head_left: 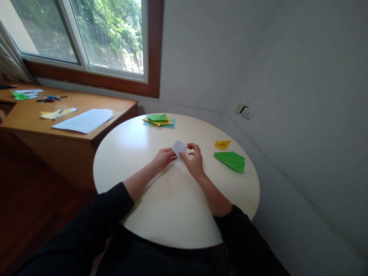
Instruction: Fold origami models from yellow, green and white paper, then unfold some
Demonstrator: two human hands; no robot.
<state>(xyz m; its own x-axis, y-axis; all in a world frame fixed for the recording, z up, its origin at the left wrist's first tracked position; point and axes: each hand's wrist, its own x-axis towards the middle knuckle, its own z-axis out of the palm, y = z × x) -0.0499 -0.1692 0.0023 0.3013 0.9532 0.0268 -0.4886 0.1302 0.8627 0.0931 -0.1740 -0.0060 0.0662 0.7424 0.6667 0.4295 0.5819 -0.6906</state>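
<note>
Left hand [163,158] and right hand [194,163] pinching small white folded paper square [179,148] above round white tabletop [172,207]; mid-fold, seemingly, next crease wanting aligned edges.

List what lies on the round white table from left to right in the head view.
stack of coloured paper → left hand → white folded paper → right hand → small yellow folded piece → green folded paper.
</note>
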